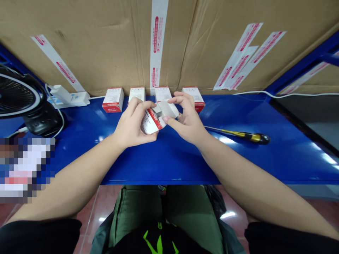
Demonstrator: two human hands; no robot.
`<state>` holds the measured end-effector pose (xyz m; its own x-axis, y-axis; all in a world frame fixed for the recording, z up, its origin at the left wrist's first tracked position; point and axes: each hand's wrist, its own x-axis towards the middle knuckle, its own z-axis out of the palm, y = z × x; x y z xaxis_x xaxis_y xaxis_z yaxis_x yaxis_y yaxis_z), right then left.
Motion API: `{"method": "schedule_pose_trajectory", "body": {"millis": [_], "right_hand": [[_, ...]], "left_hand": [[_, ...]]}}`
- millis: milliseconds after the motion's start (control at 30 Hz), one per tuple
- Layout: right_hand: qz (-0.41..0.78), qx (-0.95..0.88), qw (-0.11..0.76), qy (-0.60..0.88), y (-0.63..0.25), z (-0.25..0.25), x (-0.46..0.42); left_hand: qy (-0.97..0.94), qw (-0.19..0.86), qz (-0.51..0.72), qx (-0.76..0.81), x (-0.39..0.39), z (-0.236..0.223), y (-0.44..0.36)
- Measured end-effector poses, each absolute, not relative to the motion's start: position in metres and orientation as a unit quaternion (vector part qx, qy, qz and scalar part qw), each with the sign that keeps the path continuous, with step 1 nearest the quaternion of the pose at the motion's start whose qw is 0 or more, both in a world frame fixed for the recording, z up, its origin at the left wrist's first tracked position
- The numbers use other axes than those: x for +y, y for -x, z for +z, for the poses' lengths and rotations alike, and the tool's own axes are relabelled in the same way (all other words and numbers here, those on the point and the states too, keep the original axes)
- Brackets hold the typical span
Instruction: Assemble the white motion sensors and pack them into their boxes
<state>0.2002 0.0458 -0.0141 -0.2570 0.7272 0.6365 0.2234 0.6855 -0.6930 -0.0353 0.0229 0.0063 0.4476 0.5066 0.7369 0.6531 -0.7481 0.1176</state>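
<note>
A small white-and-red cardboard box (150, 123), with "DETECTOR" lettering partly visible, is held above the blue table by my left hand (131, 124). That hand is closed around its sides, fingers over the top and thumb underneath. The box's end is open and its pale flaps (169, 108) stick out toward the right. My right hand (188, 119) has its thumb on a flap and its forefinger at the flap's upper edge, with the other fingers bent behind. What lies inside the box cannot be made out.
Along the cardboard backing stand similar boxes: one at left (113, 100), two partly behind my hands, one at right (192, 96). A yellow-and-black screwdriver (246, 136) lies right on the blue table (169, 165). A black fan (29, 102) and white power strip (76, 98) stand left.
</note>
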Motion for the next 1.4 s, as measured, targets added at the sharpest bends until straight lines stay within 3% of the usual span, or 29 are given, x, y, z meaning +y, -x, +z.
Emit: {"method": "schedule_pose_trajectory", "body": {"millis": [267,400,767,900,1167,1300,1400], "right_hand": [[0.180,-0.766,0.551,0.278,-0.197,0.003,0.025],[0.100,-0.823,0.510,0.231,-0.201,0.010,0.021],[0.056,-0.890,0.418,0.175,-0.209,0.004,0.031],[0.073,-0.899,0.385,0.197,-0.208,0.004,0.031],[0.138,-0.921,0.337,0.137,-0.223,0.016,0.038],[0.148,-0.903,0.375,0.149,-0.247,0.041,0.038],[0.158,-0.840,0.450,0.260,-0.282,0.066,0.043]], "left_hand": [[0.852,0.088,-0.357,-0.374,0.019,0.008,0.032],[0.850,0.085,-0.373,-0.363,0.022,0.005,0.033],[0.845,0.072,-0.392,-0.356,0.027,0.000,0.037],[0.843,0.034,-0.388,-0.371,0.028,0.001,0.040],[0.878,-0.107,-0.398,-0.245,0.027,0.000,0.040],[0.872,-0.015,-0.411,-0.265,0.033,0.009,0.054],[0.803,0.087,-0.430,-0.404,0.046,0.014,0.079]]}}
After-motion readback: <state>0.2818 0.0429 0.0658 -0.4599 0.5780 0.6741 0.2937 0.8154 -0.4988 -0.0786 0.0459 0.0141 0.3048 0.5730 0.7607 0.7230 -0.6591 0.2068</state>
